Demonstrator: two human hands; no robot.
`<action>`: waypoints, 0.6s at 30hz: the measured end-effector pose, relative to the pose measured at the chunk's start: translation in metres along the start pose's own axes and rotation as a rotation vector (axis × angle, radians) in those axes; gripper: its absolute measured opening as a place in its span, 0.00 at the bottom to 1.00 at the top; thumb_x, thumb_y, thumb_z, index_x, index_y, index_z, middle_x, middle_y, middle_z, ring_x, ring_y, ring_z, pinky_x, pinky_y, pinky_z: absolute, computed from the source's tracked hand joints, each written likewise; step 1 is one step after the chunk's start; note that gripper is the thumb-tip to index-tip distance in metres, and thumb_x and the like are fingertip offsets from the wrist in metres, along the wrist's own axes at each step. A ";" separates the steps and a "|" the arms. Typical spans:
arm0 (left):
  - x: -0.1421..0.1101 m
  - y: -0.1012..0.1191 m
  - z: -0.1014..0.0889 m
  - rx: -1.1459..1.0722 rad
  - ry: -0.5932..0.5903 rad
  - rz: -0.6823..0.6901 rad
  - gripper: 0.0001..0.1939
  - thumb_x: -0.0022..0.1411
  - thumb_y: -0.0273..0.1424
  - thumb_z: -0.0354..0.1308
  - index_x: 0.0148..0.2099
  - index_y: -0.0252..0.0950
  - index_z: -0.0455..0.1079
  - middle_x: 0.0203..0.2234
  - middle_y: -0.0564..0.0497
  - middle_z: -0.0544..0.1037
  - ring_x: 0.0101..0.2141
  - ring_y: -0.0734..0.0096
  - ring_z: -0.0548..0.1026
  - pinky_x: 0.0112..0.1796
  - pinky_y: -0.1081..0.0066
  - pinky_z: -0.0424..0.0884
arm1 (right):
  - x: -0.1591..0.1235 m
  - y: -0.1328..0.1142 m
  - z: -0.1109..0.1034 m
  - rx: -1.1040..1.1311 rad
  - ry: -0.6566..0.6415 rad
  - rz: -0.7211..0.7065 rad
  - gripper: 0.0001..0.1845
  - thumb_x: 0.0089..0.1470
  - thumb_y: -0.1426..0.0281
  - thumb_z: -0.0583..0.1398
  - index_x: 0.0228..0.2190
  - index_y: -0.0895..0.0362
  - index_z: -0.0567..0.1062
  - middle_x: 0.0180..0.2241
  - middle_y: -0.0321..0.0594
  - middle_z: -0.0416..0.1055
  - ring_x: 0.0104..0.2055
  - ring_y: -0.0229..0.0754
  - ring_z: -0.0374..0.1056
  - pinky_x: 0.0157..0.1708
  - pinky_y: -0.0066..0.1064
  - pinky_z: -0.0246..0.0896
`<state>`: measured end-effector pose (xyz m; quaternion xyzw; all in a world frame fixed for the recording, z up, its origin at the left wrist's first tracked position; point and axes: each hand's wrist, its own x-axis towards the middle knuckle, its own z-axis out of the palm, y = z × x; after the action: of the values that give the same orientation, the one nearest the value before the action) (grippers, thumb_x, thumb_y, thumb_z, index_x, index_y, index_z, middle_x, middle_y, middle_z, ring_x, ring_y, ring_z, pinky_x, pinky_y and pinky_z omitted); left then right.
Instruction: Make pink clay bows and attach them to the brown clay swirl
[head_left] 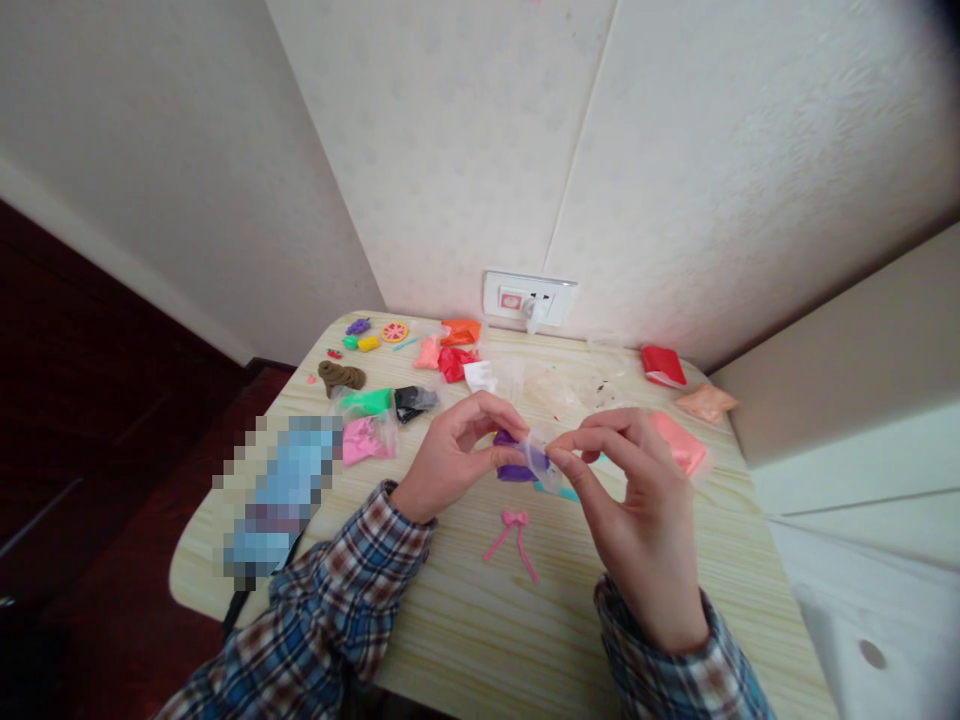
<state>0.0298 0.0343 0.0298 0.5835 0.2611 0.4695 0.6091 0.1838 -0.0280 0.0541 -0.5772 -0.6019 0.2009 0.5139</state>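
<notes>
A bag of purple clay [516, 466] is held up over the table between my hands. My left hand [459, 452] grips the purple part between thumb and fingers. With thumb and forefinger, my right hand [637, 500] pinches the clear plastic end of the same bag. Below them a pink bow [515, 519] with two long tails lies on the tabletop. A light blue tool or strip [559, 492] shows partly behind the bag and my right fingers; its kind cannot be made out.
The wooden-patterned table [450, 620] holds green clay [367, 402], black clay [413, 402], pink clay [366, 440] and red clay [455, 364] bags. Small fruit-shaped pieces [394, 332] sit at back left. A blurred-out phone-like object [289, 490] lies left; a wall socket [529, 300] is behind.
</notes>
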 end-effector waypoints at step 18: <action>0.011 0.008 -0.074 1.468 0.293 0.035 0.15 0.63 0.23 0.49 0.49 0.36 0.70 0.43 0.45 0.75 0.47 0.58 0.70 0.48 0.57 0.63 | -0.001 0.024 0.001 0.563 -0.092 0.478 0.06 0.45 0.68 0.66 0.30 0.53 0.78 0.29 0.36 0.76 0.30 0.36 0.72 0.34 0.30 0.69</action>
<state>-0.0318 0.0774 0.0267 0.7754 0.5765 0.2571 0.0147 0.1943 -0.0224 0.0327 -0.5280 -0.3938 0.4984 0.5636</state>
